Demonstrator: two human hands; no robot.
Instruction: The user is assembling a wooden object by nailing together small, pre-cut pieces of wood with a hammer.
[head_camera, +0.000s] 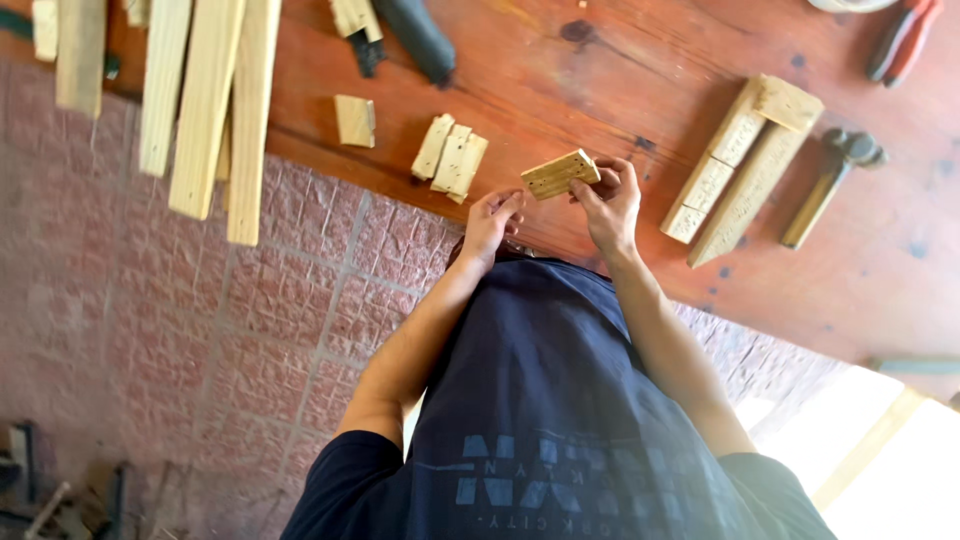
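My right hand (612, 205) holds a small pale wooden block (560, 173) with several small holes in its face, pinched at its right end above the reddish wooden tabletop (600, 70). My left hand (490, 225) is just left of and below the block. Its fingers are loosely apart and the fingertips are close to the block's left end. Whether they touch it I cannot tell. My dark blue shirt fills the bottom of the view.
Three small wood pieces (450, 158) and a single block (355, 120) lie left of my hands. Long wooden slats (205, 100) overhang the table edge at upper left. Joined wood bars (740, 160), a hammer (830, 185), red-handled pliers (905, 40) and a dark tool (415, 40) lie on the table. Pink brick-pattern floor (200, 320) shows below.
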